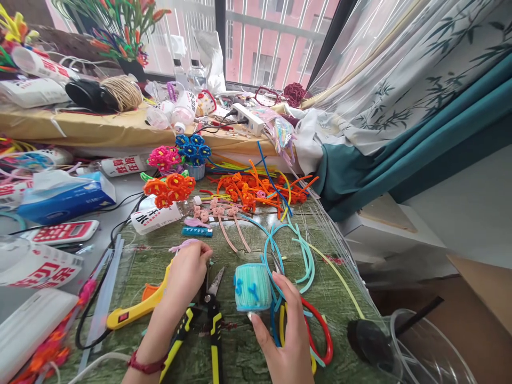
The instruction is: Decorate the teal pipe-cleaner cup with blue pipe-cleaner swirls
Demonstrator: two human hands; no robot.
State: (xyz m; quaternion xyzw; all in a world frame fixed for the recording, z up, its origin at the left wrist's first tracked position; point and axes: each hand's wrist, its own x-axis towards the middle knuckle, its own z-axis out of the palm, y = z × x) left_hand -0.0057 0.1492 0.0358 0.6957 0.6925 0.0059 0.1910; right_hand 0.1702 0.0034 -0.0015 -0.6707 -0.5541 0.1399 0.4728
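A light-blue wrapped cylinder [253,286] with small blue pieces on its side is held between the thumb and fingers of my right hand [282,325]. To its left, my left hand [191,272] is closed, fingertips pinched together near the table; what they hold, if anything, is too small to make out. A yellow glue gun [138,309] lies partly behind my left wrist. Black-and-yellow pliers [214,314] rest between my hands, blades spread. Red-handled scissors [326,330] lie beside my right hand, partly hidden by it.
Light-blue stems [306,261] curl right of the cylinder. Orange flowers and stems [248,189] pile up behind, near a teal lighter [197,232] and a lying bottle [156,218]. A clear cup [432,346] stands at the right front. A blue tissue pack [68,197] sits left.
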